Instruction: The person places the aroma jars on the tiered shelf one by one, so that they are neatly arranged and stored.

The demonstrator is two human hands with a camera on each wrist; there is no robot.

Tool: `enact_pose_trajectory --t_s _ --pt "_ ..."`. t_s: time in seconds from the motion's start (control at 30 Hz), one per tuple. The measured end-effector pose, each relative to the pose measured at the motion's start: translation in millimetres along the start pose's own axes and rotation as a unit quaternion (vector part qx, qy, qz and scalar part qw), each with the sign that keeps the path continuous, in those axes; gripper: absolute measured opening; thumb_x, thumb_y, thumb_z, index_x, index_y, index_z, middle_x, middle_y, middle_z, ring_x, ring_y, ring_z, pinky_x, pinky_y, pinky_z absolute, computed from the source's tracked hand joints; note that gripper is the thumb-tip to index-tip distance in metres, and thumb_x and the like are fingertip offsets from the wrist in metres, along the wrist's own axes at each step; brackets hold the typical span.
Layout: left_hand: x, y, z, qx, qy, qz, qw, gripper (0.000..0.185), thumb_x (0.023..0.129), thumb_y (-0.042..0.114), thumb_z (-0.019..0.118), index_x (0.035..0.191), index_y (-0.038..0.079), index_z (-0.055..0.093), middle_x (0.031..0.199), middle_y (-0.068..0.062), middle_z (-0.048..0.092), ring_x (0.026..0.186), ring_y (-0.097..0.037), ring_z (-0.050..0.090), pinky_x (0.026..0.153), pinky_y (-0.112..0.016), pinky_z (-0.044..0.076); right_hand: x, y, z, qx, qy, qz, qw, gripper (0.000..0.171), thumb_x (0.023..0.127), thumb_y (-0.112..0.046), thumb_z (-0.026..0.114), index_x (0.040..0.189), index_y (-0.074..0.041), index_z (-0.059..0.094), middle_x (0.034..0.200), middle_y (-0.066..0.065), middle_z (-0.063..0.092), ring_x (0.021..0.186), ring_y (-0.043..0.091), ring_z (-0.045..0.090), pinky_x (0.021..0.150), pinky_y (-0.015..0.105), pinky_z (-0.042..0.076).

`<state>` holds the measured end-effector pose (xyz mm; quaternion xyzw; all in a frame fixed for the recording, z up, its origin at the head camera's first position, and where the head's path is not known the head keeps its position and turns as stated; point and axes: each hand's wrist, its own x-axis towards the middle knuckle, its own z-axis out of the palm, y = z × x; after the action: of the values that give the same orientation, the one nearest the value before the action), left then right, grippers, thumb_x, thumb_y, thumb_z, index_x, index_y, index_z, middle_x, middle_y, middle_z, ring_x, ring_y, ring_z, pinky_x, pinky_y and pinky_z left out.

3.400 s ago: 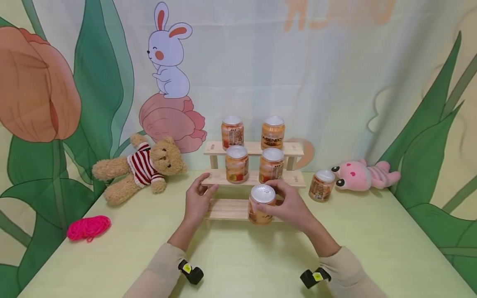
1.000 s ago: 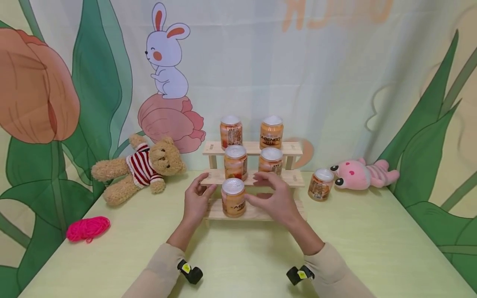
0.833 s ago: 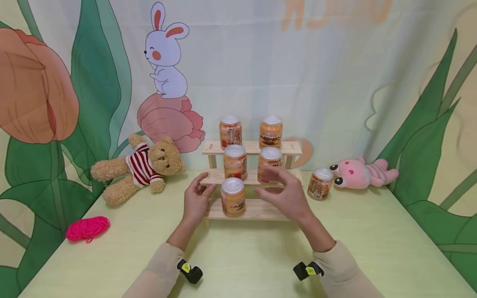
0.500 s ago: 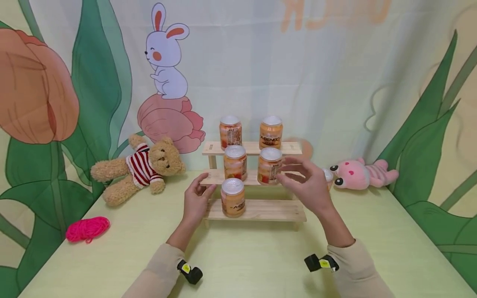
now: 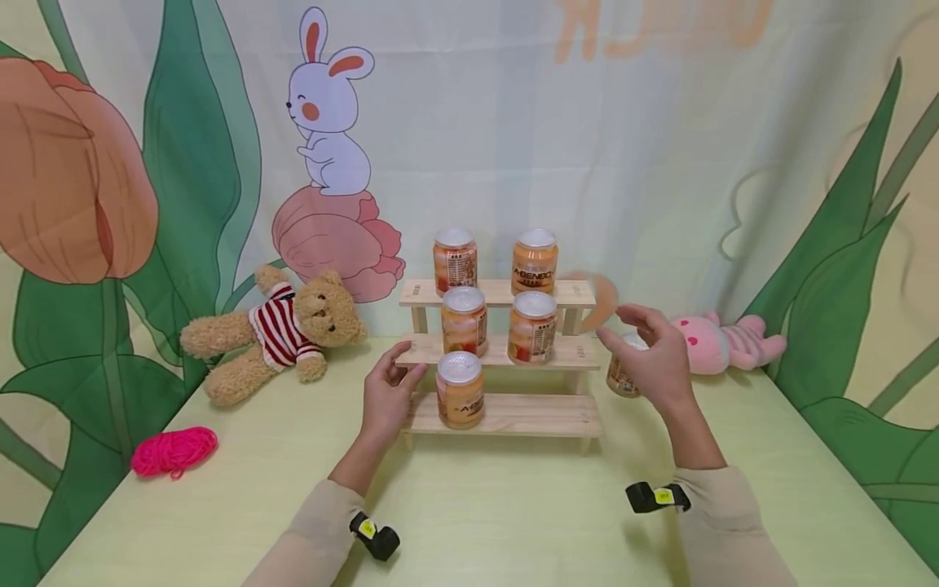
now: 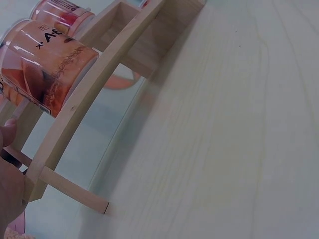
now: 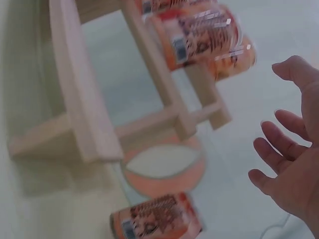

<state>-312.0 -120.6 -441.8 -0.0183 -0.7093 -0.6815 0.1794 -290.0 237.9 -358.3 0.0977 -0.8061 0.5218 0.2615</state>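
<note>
Orange-labelled, the loose can (image 5: pixel 623 377) stands on the table (image 5: pixel 513 505) just off the right end of the wooden rack (image 5: pixel 513 414), with the right hand (image 5: pixel 653 359) spread and relaxed just over it, holding nothing. The left hand (image 5: pixel 387 397) rests loose-fingered against the rack's left end, beside the can on the lowest shelf (image 5: pixel 460 390); a pink plush (image 5: pixel 722 344) lies near the table's back right edge.

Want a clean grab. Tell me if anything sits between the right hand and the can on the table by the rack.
Nothing visible does. The right hand is open beside the can, with only bare table around; rack and pink toy stand aside.
</note>
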Motion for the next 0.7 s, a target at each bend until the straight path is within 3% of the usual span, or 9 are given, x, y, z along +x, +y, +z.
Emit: enact_pose_trajectory --t_s 0.2,0.4,0.7 --pt "0.1 -0.2 -0.4 0.000 0.001 0.000 1.0000 0.046 0.093 0.007 0.071 0.137 0.010 0.060 0.110 -0.016 0.071 0.096 -0.015 0.065 0.069 -0.018 0.049 2.9 32.4 -7.2 -0.047 0.011 0.041 0.998 0.058 0.089 -0.029 0.076 0.135 0.001 0.057 0.137 0.019 0.053 0.128 0.034 0.046 0.104 0.055 0.038" --pt "0.3 -0.7 0.4 -0.001 0.002 -0.001 1.0000 0.047 0.093 0.007 0.072 0.138 0.010 0.059 0.111 -0.017 0.070 0.096 -0.014 0.065 0.070 -0.018 0.050 2.2 51.3 -12.1 -0.050 0.011 0.070 0.996 0.074 0.088 -0.032 0.077 0.146 -0.001 0.045 0.144 0.025 0.039 0.129 0.043 0.041 0.095 0.061 0.042" --pt "0.2 0.9 -0.1 -0.004 0.001 -0.012 0.9999 0.047 0.093 0.006 0.071 0.138 0.011 0.059 0.115 -0.017 0.070 0.098 -0.014 0.064 0.071 -0.017 0.050 2.9 79.2 -8.2 -0.052 0.019 0.088 0.995 0.080 0.085 -0.023 0.080 0.144 0.010 0.038 0.140 0.029 0.043 0.127 0.040 0.040 0.106 0.058 0.032"
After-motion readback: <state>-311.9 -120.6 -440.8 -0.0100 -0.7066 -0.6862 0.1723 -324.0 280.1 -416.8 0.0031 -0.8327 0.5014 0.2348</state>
